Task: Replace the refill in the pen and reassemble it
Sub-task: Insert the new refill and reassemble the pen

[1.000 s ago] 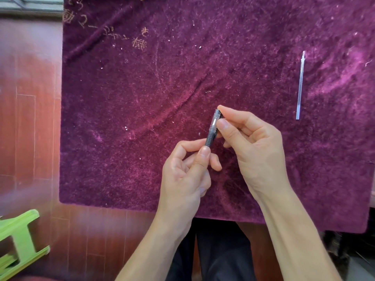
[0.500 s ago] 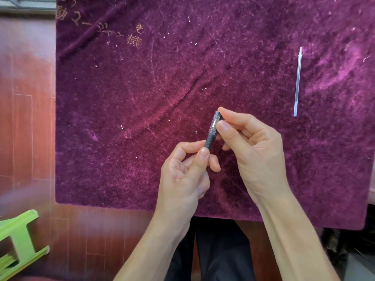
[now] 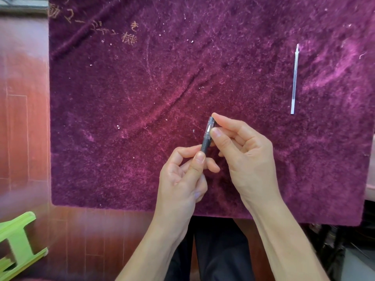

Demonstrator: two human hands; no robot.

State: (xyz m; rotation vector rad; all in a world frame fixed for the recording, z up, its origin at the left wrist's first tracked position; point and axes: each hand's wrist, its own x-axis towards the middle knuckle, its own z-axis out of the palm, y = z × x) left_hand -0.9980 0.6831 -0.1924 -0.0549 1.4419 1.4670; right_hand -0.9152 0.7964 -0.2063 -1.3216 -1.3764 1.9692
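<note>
Both hands meet over the middle of the purple cloth [image 3: 121, 98] that covers the bench: the left hand [image 3: 182, 179] pinches the dark, ribbed lower end of the pen [image 3: 208, 134] between thumb and forefinger, and the right hand [image 3: 243, 151] grips the clear upper end with thumb and fingertips, so neither hand is free. Between the two grips the pen runs steeply up and away from the person, leaning slightly right, its far end just past the right fingertips. Whether it is being unscrewed or tightened cannot be told from this view. A loose refill [image 3: 294, 80] lies alone on the cloth, well apart from the hands, up and to the right, its long axis nearly parallel to the pen and its pointed tip at the far end. Judging by this layout, the right hand is the nearer one to reach it, with the left keeping the barrel. A green plastic object [image 3: 18, 246] sits on the floor at lower left.
</note>
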